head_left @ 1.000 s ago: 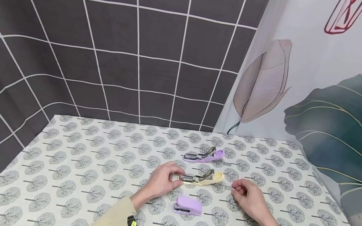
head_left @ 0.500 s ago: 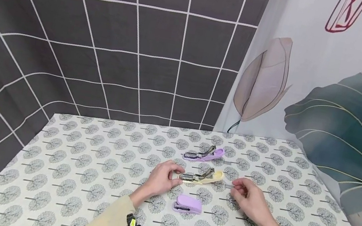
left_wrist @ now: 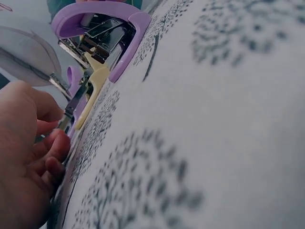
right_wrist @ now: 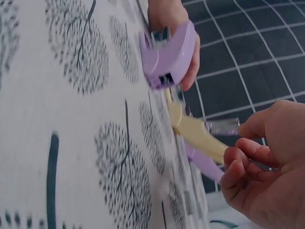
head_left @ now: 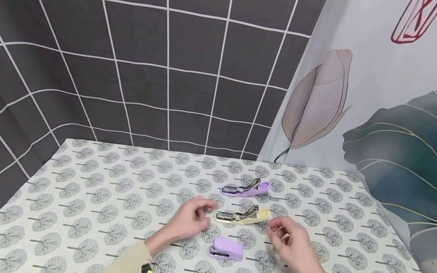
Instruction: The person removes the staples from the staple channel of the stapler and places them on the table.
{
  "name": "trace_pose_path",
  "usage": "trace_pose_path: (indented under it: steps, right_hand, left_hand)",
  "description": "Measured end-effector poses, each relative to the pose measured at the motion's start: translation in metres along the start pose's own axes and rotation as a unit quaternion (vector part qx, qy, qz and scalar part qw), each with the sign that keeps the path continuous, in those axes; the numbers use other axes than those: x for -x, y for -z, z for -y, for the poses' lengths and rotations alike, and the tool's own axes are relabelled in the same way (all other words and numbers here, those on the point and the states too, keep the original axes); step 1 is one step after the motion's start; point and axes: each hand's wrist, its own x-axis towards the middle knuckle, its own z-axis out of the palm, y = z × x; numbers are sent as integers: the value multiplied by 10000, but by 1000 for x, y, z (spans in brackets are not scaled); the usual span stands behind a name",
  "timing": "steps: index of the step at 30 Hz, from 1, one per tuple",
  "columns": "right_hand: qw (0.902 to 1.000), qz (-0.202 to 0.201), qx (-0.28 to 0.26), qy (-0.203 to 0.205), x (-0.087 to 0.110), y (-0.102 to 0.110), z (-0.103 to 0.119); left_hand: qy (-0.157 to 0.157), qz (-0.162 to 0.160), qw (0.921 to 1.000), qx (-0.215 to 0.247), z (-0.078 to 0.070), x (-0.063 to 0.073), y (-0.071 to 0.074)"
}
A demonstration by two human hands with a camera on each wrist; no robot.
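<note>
A yellow stapler (head_left: 246, 216) lies with its metal parts raised, between my two hands. My left hand (head_left: 188, 219) is just off its left end, fingers loosely bent; in the left wrist view its fingertips (left_wrist: 59, 143) overlap the stapler's metal tip. My right hand (head_left: 293, 247) is beside the handle end, with thumb and fingers curved and a gap between them. In the right wrist view its fingers (right_wrist: 236, 164) overlap the yellow handle (right_wrist: 198, 136); nothing shows between them. A closed purple stapler (head_left: 227, 249) sits nearer to me.
Beyond the yellow one lies another purple stapler (head_left: 246, 188), also opened up. Small grey strips (right_wrist: 187, 200) lie on the tree-print tablecloth (head_left: 117, 236). A dark grid curtain (head_left: 182, 91) hangs behind the table.
My left hand has backed off to the left from the yellow stapler's end. My right hand has moved left toward its handle, covering the grey strip seen there before.
</note>
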Motion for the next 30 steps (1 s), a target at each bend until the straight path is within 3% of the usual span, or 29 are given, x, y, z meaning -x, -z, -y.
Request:
trace_pose_path:
  steps: [4, 9, 13, 20, 30]
  right_hand:
    - [9993, 189, -84, 297, 1, -6, 9]
    - [9961, 377, -49, 798, 0, -17, 19]
    - [9941, 639, 75, 876, -1, -27, 28]
    - [9923, 1013, 441, 554, -1, -43, 39]
    - [9891, 1048, 493, 907, -2, -57, 43]
  left_hand:
    - [198, 333, 9991, 187, -8, 15, 8]
    - [149, 762, 9970, -7, -19, 33, 10]
    - [40, 967, 9951, -191, -27, 42, 4]
    - [-236, 915, 9948, -377, -30, 48, -7]
    - [-467, 631, 9959, -459, -27, 50, -17]
